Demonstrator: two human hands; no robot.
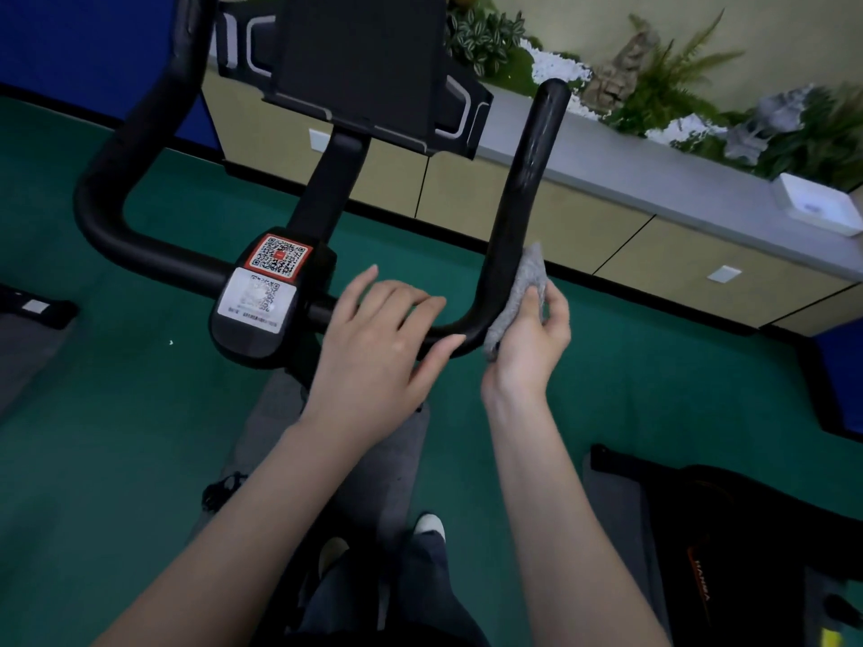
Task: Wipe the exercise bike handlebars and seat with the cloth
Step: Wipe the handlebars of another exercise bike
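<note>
Wiping of the handlebars is, we judge, the step in hand. Our right hand [527, 340] pinches a small grey fuzzy cloth [530, 280] between thumb and curled fingers. It holds the cloth against the outer side of the black curved tubular handlebars [523, 179], just at the bend where the nearer prong rises.

The cloth lies under and beyond our fingertips. Its upper tip stands free above the fingers and touches the tube, and its lower edge shows below the heel of the thumb.

Our left hand [373, 338] lies across the cross bar just inside that same bend, fingers straight and close together. The fingertips reach almost to the cloth, with only the tube between them. Whether they press on the bar or merely hover over it we cannot tell.

The next move, as we see it, calls for sliding the cloth up along the prong towards its rounded end. The fingers should wrap so that the cloth hugs the tube all round. After that comes the other prong, which stands well apart from both hands.
</note>
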